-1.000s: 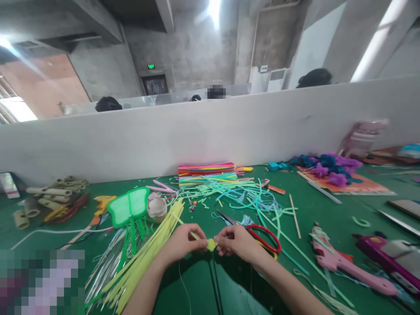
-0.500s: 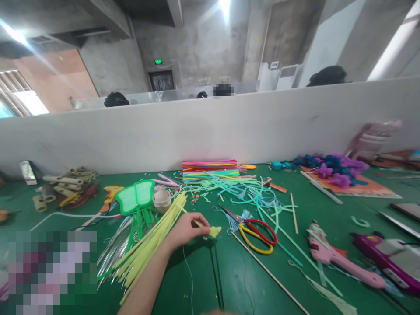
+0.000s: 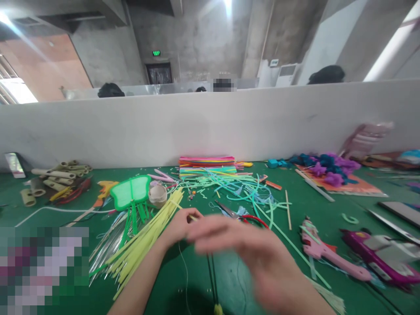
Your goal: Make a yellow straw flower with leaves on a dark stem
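Observation:
My left hand point(image 3: 177, 226) rests on the green table point(image 3: 197, 280) with its fingers pinched on a thin yellow strip point(image 3: 193, 217). My right hand point(image 3: 239, 243) is blurred with motion, in front of and to the right of the left hand, fingers spread and holding nothing. It hides most of the red-handled scissors point(image 3: 254, 218). Two thin black wires point(image 3: 211, 273) run down the table between my arms. A small yellow tuft point(image 3: 218, 309) shows at the bottom edge, by the wires' lower end.
A bundle of yellow strips point(image 3: 144, 243) lies left of my arm, beside a green butterfly shape point(image 3: 129, 197) and a tape roll point(image 3: 157, 195). Stacked coloured strips point(image 3: 206, 164) sit by the white partition point(image 3: 210, 122). Pink point(image 3: 323, 251) and purple point(image 3: 382, 259) glue guns lie right.
My right hand left the yellow piece, dropped out of view, and now sweeps back in, blurred, over the scissors. The left hand kept its pinch and drew slightly nearer.

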Demonstrator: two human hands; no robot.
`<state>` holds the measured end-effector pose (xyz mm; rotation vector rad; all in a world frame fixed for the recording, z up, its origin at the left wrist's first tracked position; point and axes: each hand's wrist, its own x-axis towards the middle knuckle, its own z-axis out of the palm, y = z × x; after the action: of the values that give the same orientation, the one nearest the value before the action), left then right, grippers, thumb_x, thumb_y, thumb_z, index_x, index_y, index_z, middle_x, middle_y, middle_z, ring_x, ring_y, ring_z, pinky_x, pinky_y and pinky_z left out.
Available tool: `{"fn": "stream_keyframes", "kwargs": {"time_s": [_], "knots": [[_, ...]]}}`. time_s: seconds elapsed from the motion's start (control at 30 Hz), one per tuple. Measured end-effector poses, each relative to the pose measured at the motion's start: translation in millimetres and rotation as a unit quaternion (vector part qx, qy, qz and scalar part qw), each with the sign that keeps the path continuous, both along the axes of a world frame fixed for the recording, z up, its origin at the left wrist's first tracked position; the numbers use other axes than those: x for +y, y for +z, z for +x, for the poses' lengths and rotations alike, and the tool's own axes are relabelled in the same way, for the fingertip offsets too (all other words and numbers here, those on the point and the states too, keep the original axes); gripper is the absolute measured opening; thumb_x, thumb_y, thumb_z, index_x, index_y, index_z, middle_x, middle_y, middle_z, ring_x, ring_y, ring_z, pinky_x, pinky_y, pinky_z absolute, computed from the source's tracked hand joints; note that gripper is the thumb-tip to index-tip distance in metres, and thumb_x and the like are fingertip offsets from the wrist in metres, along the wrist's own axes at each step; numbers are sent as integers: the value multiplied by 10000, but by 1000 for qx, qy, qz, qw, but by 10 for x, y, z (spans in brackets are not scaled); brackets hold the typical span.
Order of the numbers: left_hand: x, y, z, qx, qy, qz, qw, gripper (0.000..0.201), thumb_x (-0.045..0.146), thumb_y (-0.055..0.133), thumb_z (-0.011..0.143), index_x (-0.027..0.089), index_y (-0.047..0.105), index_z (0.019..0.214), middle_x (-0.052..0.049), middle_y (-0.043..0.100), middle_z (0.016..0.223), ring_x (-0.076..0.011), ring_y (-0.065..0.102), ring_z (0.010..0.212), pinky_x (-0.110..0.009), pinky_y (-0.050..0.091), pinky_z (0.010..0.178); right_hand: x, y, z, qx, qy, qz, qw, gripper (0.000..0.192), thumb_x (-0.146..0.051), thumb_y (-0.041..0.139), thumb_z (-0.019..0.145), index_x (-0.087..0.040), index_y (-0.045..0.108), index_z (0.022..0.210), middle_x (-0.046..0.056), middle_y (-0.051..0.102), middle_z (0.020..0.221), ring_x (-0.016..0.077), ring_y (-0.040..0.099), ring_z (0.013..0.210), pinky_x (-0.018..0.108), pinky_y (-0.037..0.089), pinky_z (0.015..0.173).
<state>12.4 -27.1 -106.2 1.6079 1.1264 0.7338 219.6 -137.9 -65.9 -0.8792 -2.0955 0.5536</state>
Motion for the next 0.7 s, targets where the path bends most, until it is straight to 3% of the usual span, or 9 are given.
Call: {"fn": "stream_keyframes", "kwargs": {"time_s": [0.1, 0.13, 0.2, 0.33, 0.57, 0.7], "knots": [[-10, 23, 19, -5, -5, 1, 1000, 287, 411, 713, 714, 150, 663, 823, -33, 709, 765, -209, 672, 729, -296, 492, 695, 723, 77, -13, 98, -98, -157, 978, 376, -478, 474, 914, -227, 644, 1138, 89, 657, 1156, 223, 606, 1059, 371, 476, 879], [-9, 24, 24, -5, -6, 0, 1000, 296, 418, 715, 714, 149, 661, 824, -36, 707, 752, -203, 671, 717, -294, 493, 688, 889, 6, -8, 78, -115, -190, 972, 402, -508, 528, 873, -194, 666, 1082, 98, 685, 1085, 230, 629, 995, 361, 486, 839], [0, 13, 29, -3, -9, -1, 1000, 312, 431, 713, 717, 145, 660, 831, -45, 708, 750, -197, 669, 712, -291, 492, 682, 1078, -212, 0, 23, -89, -242, 966, 425, -540, 545, 848, -157, 696, 953, 94, 718, 944, 221, 654, 873, 334, 490, 777], [26, -25, 28, 3, -8, -6, 1000, 319, 438, 711, 721, 149, 655, 843, -41, 704, 757, -190, 661, 723, -283, 484, 680, 1094, -545, -6, 51, -4, -360, 932, 474, -586, 518, 845, -138, 670, 861, 65, 715, 755, 157, 635, 601, 251, 451, 550], [-2, 42, -44, -11, -59, -47, 997, 425, 380, 723, 732, 182, 598, 1086, -27, 710, 835, -188, 661, 806, -298, 500, 739, 1098, -484, 77, 92, 25, -415, 905, 464, -568, 639, 763, -117, 677, 865, 59, 715, 730, 131, 626, 591, 223, 431, 557], [7, 63, -87, -11, -4, -38, 999, 315, 396, 670, 782, 172, 628, 998, -33, 701, 824, -195, 677, 803, -315, 511, 770, 1117, -519, 95, 112, 42, -422, 899, 457, -561, 607, 800, -115, 663, 879, 81, 731, 794, 122, 647, 616, 206, 416, 552]]}}
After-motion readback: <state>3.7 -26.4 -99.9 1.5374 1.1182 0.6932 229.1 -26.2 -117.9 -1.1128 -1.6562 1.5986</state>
